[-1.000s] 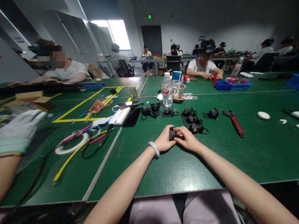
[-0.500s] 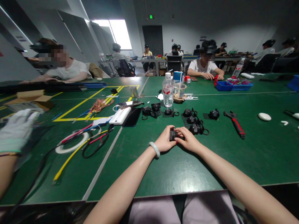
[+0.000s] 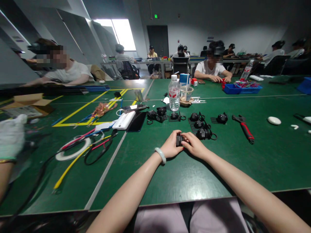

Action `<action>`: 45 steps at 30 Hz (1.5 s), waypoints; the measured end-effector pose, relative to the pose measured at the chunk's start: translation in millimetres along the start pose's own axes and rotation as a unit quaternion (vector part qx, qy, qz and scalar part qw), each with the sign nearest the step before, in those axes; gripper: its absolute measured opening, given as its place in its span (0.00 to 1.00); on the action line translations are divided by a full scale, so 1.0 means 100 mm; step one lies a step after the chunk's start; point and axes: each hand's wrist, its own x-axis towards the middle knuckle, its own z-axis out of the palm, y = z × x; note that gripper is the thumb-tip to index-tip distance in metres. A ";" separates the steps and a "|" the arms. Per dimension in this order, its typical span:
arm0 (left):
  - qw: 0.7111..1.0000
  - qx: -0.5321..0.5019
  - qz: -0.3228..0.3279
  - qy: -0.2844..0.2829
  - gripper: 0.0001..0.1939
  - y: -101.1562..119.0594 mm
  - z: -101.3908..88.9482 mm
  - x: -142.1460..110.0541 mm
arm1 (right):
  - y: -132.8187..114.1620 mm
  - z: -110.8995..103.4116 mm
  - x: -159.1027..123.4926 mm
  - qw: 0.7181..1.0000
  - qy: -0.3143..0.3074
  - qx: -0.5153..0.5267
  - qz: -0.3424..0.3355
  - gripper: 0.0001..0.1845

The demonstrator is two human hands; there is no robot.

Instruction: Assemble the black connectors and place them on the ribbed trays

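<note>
Between my two hands, low over the green table (image 3: 194, 174), is a small black ribbed part (image 3: 179, 140) that looks like a plastic fitting. My left hand (image 3: 170, 145) is closed around its left side, thumb and fingers curled on it. From the other side, my right hand (image 3: 193, 143) pinches it with the fingertips, which hide its right end. Just beyond my right hand lie more black fittings with flat plates and rings (image 3: 203, 133). Other similar black pieces (image 3: 157, 114) stand in a row farther left.
An adjustable wrench (image 3: 246, 129) with red-black handle lies right. Behind the fittings stands a water bottle (image 3: 174, 94). Cables (image 3: 73, 168), a tape roll (image 3: 60, 156) and a white power bank (image 3: 124, 120) lie left. A co-worker's gloved hand (image 3: 11, 137) is at the far left.
My hands stay in nearly the same place on the black fitting, with slight finger movement at most. The co-worker's gloved hand at the far left has shifted left. The view has moved slightly.
</note>
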 end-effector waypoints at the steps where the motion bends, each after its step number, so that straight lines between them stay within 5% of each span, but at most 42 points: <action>1: 1.000 0.000 -0.001 0.000 0.31 0.00 0.00 0.00 | 0.00 0.00 0.00 1.000 0.000 -0.006 -0.001 0.18; 20: 1.000 0.021 0.008 -0.002 0.31 -0.02 -0.01 0.00 | -0.06 0.06 0.01 0.994 0.000 -0.110 -0.027 0.17; 34: 1.000 0.018 0.010 0.004 0.30 0.00 0.00 -0.01 | 0.01 -0.01 -0.01 0.996 0.008 0.087 0.010 0.21; 45: 1.000 0.004 0.004 0.008 0.29 0.03 -0.01 -0.01 | -0.03 -0.05 -0.01 0.997 0.008 0.062 -0.037 0.20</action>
